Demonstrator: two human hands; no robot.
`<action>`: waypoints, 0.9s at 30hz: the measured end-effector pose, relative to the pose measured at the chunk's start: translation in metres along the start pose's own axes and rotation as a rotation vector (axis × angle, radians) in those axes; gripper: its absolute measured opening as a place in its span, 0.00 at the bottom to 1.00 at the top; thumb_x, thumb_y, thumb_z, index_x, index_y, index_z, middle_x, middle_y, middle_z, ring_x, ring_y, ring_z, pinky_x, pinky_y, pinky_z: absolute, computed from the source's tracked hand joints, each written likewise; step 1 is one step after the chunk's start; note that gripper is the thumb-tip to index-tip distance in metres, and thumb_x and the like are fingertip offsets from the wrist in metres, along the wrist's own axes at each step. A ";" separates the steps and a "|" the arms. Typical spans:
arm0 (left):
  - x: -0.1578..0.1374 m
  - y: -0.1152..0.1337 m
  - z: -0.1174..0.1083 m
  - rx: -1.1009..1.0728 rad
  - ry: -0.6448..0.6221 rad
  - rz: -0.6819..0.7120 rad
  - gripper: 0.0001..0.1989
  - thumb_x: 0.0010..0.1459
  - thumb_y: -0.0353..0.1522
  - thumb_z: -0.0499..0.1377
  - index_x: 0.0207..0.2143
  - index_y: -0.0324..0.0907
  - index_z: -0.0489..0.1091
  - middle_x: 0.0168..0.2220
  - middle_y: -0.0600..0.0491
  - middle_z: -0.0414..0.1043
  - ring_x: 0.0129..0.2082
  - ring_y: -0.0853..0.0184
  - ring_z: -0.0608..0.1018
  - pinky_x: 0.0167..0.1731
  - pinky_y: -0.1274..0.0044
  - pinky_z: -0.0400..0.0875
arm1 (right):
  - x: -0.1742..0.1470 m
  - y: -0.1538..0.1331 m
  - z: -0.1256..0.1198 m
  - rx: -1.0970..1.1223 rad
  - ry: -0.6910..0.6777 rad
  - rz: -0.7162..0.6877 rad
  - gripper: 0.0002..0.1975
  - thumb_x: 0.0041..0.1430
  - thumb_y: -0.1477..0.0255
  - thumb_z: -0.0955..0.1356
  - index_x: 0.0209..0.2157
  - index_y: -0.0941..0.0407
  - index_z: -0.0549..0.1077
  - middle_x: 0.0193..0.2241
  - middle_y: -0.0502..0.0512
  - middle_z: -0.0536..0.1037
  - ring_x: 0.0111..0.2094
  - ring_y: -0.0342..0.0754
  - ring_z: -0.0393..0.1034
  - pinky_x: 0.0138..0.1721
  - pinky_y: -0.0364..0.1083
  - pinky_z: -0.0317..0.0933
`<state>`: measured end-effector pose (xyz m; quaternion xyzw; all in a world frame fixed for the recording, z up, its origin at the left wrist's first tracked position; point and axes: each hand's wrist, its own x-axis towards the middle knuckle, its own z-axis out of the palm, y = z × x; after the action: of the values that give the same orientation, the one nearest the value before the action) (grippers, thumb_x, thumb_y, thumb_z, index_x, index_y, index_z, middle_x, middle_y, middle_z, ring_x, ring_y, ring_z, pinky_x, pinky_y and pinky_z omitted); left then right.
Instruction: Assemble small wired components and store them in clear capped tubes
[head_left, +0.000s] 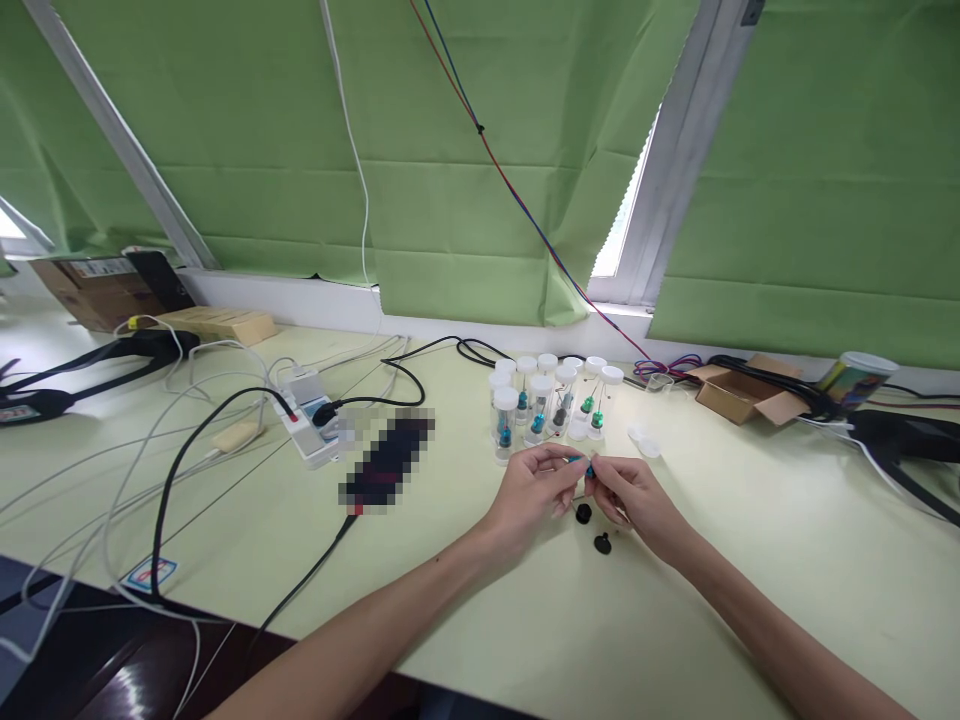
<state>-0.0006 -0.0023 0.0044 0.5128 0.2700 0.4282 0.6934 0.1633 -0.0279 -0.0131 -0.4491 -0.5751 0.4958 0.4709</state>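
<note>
My left hand [534, 488] and my right hand [636, 498] meet above the table, fingertips closed in a pinch. Between them shows a small teal-blue piece [590, 470], mostly covered by the fingers; its exact kind cannot be made out. Just below lie a black knob-like part [583, 513] and a black disc-shaped part [602, 543]. Behind my hands stand several clear tubes [505, 428] with white caps, upright in a cluster. Inside them are slim parts with blue, grey or green hubs. White caps [646, 442] lie right of the cluster.
A blurred dark phone-like device [390, 458] with a cable lies left of my hands. Beyond it are a power strip [307, 425] and tangled cables. At the right sit an open cardboard box [739, 395], a printed canister [855, 378] and a black strap-like object [907, 450].
</note>
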 end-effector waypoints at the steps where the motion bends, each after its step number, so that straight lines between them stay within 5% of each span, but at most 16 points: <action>1: 0.000 0.001 0.000 0.015 0.000 0.003 0.15 0.49 0.39 0.66 0.34 0.38 0.71 0.17 0.60 0.62 0.15 0.78 0.62 0.19 0.81 0.56 | 0.000 0.000 0.000 -0.003 0.004 -0.002 0.23 0.62 0.55 0.61 0.23 0.57 0.69 0.09 0.43 0.58 0.13 0.38 0.45 0.17 0.42 0.41; 7: 0.000 0.002 0.000 0.103 0.056 -0.002 0.15 0.50 0.40 0.65 0.33 0.38 0.70 0.18 0.60 0.61 0.16 0.77 0.61 0.19 0.81 0.55 | 0.001 -0.004 0.002 -0.220 0.086 -0.057 0.25 0.62 0.53 0.59 0.22 0.57 0.69 0.10 0.44 0.58 0.14 0.39 0.48 0.19 0.42 0.47; 12: 0.002 -0.001 -0.002 0.139 0.096 0.021 0.16 0.53 0.44 0.61 0.30 0.40 0.67 0.16 0.61 0.58 0.14 0.78 0.58 0.17 0.81 0.52 | 0.003 -0.008 -0.015 -0.589 0.533 -0.262 0.20 0.61 0.57 0.63 0.23 0.57 0.70 0.16 0.47 0.65 0.20 0.42 0.57 0.26 0.43 0.54; 18: 0.002 -0.001 -0.003 0.165 0.110 0.031 0.17 0.53 0.46 0.60 0.30 0.42 0.64 0.17 0.60 0.62 0.12 0.76 0.61 0.16 0.80 0.54 | 0.011 0.002 -0.047 -0.589 1.066 -0.392 0.15 0.58 0.59 0.65 0.37 0.56 0.67 0.27 0.50 0.68 0.28 0.46 0.63 0.33 0.45 0.60; 22: 0.003 -0.003 -0.004 0.276 0.125 0.071 0.16 0.53 0.45 0.59 0.31 0.42 0.66 0.14 0.60 0.61 0.12 0.75 0.61 0.15 0.80 0.54 | 0.021 0.013 -0.063 -0.715 1.124 -0.410 0.28 0.50 0.55 0.69 0.47 0.57 0.62 0.44 0.62 0.64 0.41 0.54 0.61 0.42 0.53 0.58; 27: 0.005 -0.005 -0.005 0.384 0.162 0.158 0.14 0.53 0.42 0.61 0.35 0.42 0.71 0.20 0.58 0.65 0.15 0.76 0.63 0.17 0.80 0.57 | 0.030 0.029 -0.077 -0.744 1.071 -0.181 0.34 0.42 0.52 0.71 0.47 0.57 0.63 0.41 0.62 0.65 0.42 0.58 0.59 0.44 0.58 0.54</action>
<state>-0.0011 0.0039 -0.0021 0.6187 0.3604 0.4618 0.5235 0.2359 0.0161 -0.0340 -0.7165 -0.4297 -0.0695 0.5451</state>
